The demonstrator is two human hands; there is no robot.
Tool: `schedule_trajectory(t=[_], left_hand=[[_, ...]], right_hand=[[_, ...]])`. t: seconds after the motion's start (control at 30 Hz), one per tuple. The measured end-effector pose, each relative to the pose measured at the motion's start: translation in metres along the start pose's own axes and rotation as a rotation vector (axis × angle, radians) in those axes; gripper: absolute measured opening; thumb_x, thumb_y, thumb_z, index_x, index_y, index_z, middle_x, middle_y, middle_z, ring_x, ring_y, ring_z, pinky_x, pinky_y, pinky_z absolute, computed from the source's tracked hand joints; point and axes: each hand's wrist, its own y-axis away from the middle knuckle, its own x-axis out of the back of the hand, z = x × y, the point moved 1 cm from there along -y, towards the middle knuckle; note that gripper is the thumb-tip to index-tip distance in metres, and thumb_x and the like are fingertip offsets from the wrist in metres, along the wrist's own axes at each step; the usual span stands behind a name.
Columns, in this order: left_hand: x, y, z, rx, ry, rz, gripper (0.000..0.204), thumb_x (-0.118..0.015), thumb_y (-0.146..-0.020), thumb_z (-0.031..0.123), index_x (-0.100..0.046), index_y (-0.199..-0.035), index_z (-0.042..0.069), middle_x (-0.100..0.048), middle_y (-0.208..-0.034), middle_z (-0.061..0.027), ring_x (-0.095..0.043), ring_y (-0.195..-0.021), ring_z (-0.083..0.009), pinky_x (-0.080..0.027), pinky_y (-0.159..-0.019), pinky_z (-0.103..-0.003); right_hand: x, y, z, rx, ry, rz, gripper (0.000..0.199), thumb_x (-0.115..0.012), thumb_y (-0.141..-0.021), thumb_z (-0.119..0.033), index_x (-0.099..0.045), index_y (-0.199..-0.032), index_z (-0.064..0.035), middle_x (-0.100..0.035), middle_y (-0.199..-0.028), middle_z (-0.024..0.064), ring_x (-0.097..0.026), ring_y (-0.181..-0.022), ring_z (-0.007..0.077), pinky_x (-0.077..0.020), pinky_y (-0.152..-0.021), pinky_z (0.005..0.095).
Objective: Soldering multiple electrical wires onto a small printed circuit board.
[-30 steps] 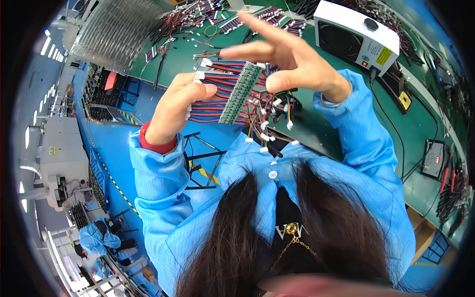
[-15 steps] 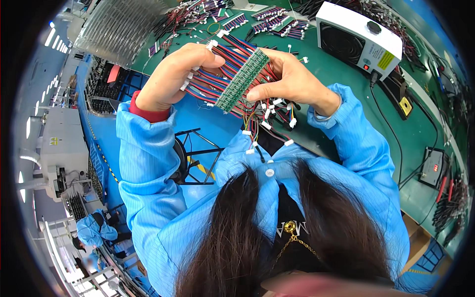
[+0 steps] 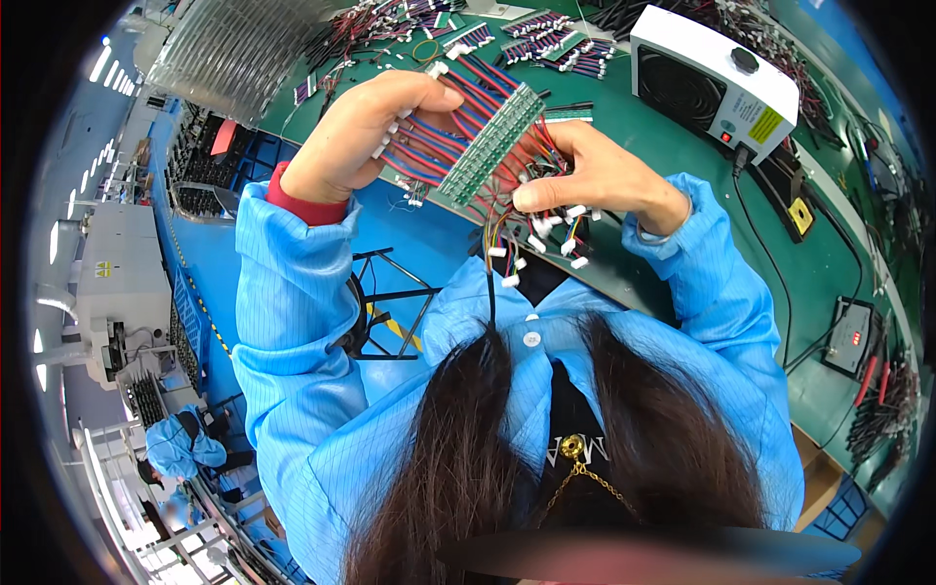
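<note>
Held up between left hand [image 3: 356,127] and right hand [image 3: 600,175]: a green board [image 3: 492,144], long and narrow, slanting from near left to far right and divided into many small repeated sections. Running off toward the left, a broad row of red, blue and dark wires [image 3: 429,146], roughly side by side, slightly bowed, tipped with white plugs [image 3: 439,70] and gripped near that end. Gathered on the right under the thumb and spilling nearward, a loose tangle of thinner, many-coloured leads [image 3: 500,234] with more white plugs at uneven heights; probably joined to the board, though partly hidden there. Dangling nearest, one black cable [image 3: 490,292].
</note>
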Motion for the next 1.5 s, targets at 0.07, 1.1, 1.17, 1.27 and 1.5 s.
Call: schedule_trajectory(t=[0.07,1.1,1.17,1.27,1.5], left_hand=[[-0.002,-0.005,0.001,-0.008,0.017,-0.007,0.021,-0.064,-0.091,0.015,-0.069,-0.101,-0.002,-0.073,-0.094,-0.011,-0.07,-0.083,-0.0167,-0.056,-0.077,-0.03],[-0.131,-0.054,-0.147,0.002,0.751,-0.126,0.025,-0.057,-0.093,0.016,-0.063,-0.11,-0.001,-0.069,-0.099,-0.0156,-0.069,-0.09,-0.0248,-0.058,-0.081,-0.039],[-0.13,-0.074,-0.196,0.049,0.83,-0.118,0.024,-0.056,-0.093,0.016,-0.063,-0.109,-0.001,-0.07,-0.102,-0.0151,-0.069,-0.09,-0.0246,-0.058,-0.082,-0.039],[-0.129,-0.09,-0.231,0.091,0.846,-0.046,0.024,-0.055,-0.093,0.017,-0.062,-0.108,0.0,-0.07,-0.102,-0.0141,-0.069,-0.089,-0.0243,-0.058,-0.08,-0.038],[-0.067,-0.079,-0.231,0.017,0.559,0.14,0.024,-0.061,-0.091,0.015,-0.063,-0.11,0.0,-0.069,-0.105,-0.0122,-0.068,-0.095,-0.0231,-0.056,-0.081,-0.033]], right_hand=[[-0.011,-0.001,-0.006,-0.047,-0.018,0.09,0.064,-0.086,-0.072,-0.043,-0.065,-0.114,0.0007,-0.071,-0.102,0.0107,-0.064,-0.094,0.017,-0.0495,-0.087,0.0322],[0.023,0.102,-0.057,-0.355,1.521,0.157,0.021,-0.069,-0.052,-0.016,-0.067,-0.068,-0.0025,-0.065,-0.066,0.019,-0.066,-0.066,0.038,-0.0465,-0.075,0.0476],[0.037,0.097,-0.006,-0.512,1.431,0.049,0.024,-0.072,-0.058,-0.018,-0.071,-0.077,-0.0041,-0.069,-0.074,0.0179,-0.07,-0.076,0.0368,-0.0478,-0.084,0.0511],[0.049,0.094,0.067,-0.5,1.343,0.006,0.036,-0.073,-0.064,-0.021,-0.067,-0.094,-0.0032,-0.068,-0.081,0.0158,-0.065,-0.087,0.033,-0.0428,-0.082,0.044],[0.039,0.054,0.106,-0.353,1.289,0.051,0.034,-0.069,-0.063,-0.02,-0.067,-0.091,-0.0004,-0.066,-0.078,0.0169,-0.063,-0.083,0.0324,-0.0432,-0.082,0.0422]])
